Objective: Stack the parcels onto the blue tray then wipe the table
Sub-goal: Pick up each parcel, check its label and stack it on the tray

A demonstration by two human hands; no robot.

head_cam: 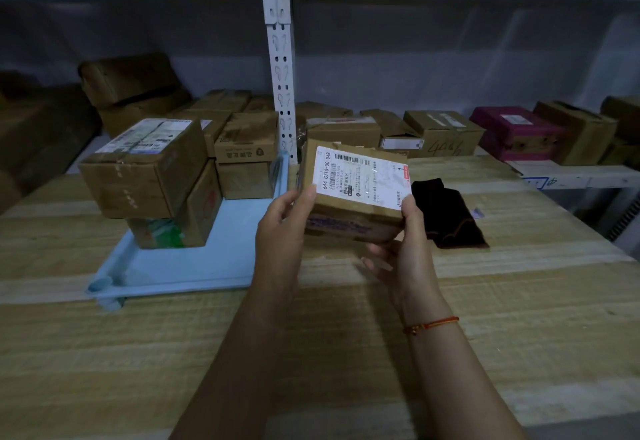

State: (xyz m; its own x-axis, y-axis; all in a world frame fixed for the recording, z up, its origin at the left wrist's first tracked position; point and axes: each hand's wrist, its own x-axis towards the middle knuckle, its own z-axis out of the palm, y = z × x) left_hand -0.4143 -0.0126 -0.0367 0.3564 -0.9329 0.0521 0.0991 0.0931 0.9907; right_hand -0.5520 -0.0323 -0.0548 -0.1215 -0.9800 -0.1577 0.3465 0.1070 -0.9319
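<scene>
We have both hands clamped on one small cardboard parcel (353, 194): the left hand (282, 228) curls round its near left corner with the thumb lying on the label edge, while the right hand (403, 249) cups it from below and pinches the near right corner. Two grips on opposite corners keep the box level and let us turn it, and the white shipping label (360, 176) faces up toward us, which suggests we are checking it or squaring it before setting it down. The parcel hangs in the air above the wooden worktop (346, 353), just to the right of the blue tray (194, 266). On that tray a large carton (145, 169) sits skewed on top of a lower box with green print (173, 228), and two more brown boxes (246, 159) are stacked at the tray's far right corner; the near part of the tray is bare, so we judge there is room for this one. A dark cloth (446, 214) lies flat on the worktop just beyond our right hand, within easy reach, presumably kept there for the wiping that comes once the parcels are stacked. Behind the worktop a white metal shelf (284, 59) holds many more cartons and a magenta box (512, 131). A red string bracelet (431, 324) circles our right wrist.
</scene>
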